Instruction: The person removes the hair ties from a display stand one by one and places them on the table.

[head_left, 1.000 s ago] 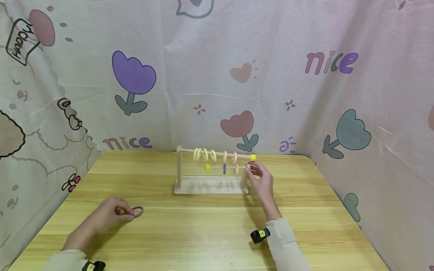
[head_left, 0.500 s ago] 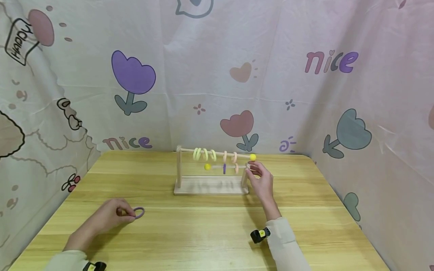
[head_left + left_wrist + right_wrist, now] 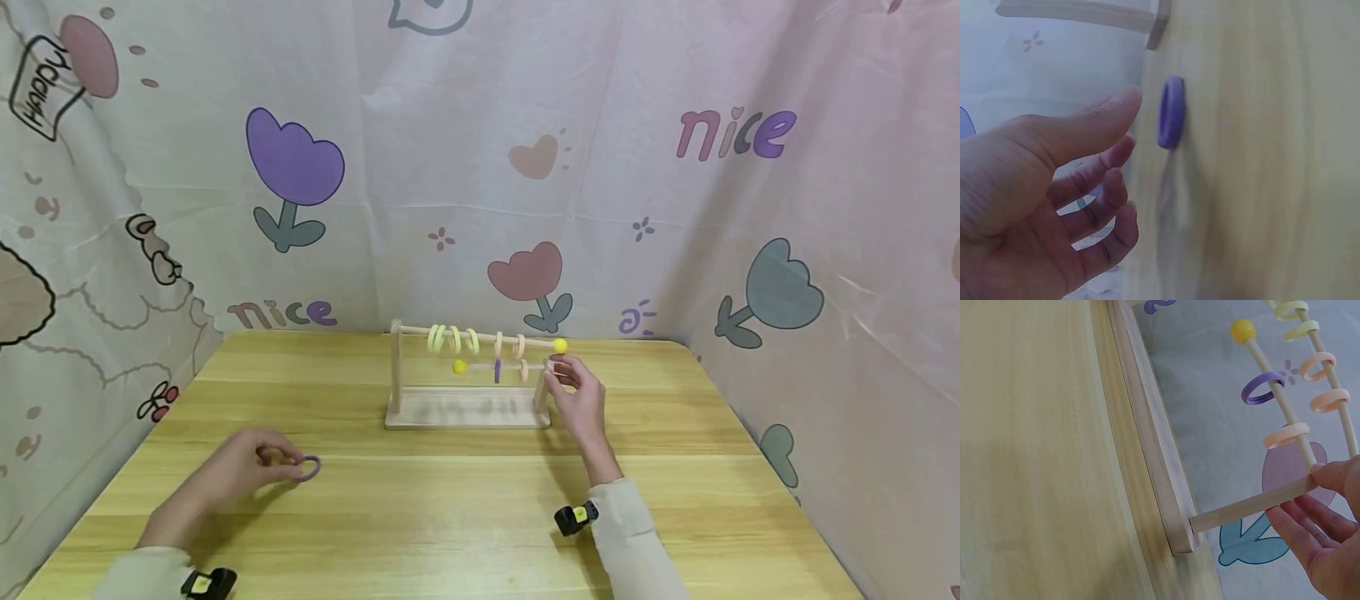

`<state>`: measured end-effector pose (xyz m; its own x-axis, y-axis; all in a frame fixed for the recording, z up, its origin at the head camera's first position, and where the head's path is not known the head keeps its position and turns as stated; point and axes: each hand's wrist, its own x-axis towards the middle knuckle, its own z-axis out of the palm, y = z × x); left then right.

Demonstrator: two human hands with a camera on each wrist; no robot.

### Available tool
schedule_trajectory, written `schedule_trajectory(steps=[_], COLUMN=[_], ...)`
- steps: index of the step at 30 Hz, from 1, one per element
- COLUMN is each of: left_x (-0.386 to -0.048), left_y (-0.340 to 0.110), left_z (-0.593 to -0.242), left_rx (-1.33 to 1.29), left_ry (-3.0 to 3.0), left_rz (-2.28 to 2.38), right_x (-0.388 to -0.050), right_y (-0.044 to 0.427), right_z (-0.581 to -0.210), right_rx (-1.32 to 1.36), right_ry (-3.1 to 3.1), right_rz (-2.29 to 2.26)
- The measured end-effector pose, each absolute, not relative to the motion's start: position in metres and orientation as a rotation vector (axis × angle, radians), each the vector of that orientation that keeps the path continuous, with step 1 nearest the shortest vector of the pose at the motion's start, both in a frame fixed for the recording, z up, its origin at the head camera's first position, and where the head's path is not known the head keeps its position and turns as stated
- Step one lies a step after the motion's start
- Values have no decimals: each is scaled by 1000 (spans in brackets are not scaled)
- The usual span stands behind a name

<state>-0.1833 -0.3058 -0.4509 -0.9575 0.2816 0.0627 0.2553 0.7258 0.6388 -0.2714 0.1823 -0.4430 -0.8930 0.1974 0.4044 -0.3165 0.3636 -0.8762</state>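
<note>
Left hand (image 3: 243, 468) loosely bent, thumb apart, just beside thin purple ring (image 3: 1177, 112), lower left of head view. Right hand (image 3: 581, 406) pinches short post (image 3: 1235, 511) of pale wooden ring stand (image 3: 468, 408), centre.

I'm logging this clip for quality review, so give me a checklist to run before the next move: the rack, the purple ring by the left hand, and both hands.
1. Rack flat on the table: ok, it sits level in the head view.
2. Rack steadied: ok, the right hand pinches the top of its short post.
3. Loose purple ring held: not ok, the left wrist view shows a gap between it and the left hand.
4. Loose purple ring resting on the table: cannot tell.
5. Room on the lower rod: ok, a bare stretch shows between the mounted purple ring and the yellow ball.
</note>
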Motion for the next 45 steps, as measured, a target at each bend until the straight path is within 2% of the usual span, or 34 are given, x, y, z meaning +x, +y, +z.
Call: schedule_trajectory(steps=[4, 21, 45], left_x=[-185, -207, -239], left_y=[-300, -262, -171], left_z=[-443, -437, -438], left_rx=[415, 587, 683], left_ry=[2850, 2873, 2738], left_rz=[1081, 1162, 1367], right_x=[-272, -272, -273], right_y=[182, 180, 182], right_z=[-443, -441, -445], right_rx=[113, 133, 152], right_ry=[-2185, -2160, -2161], right_rz=[1547, 1524, 1510])
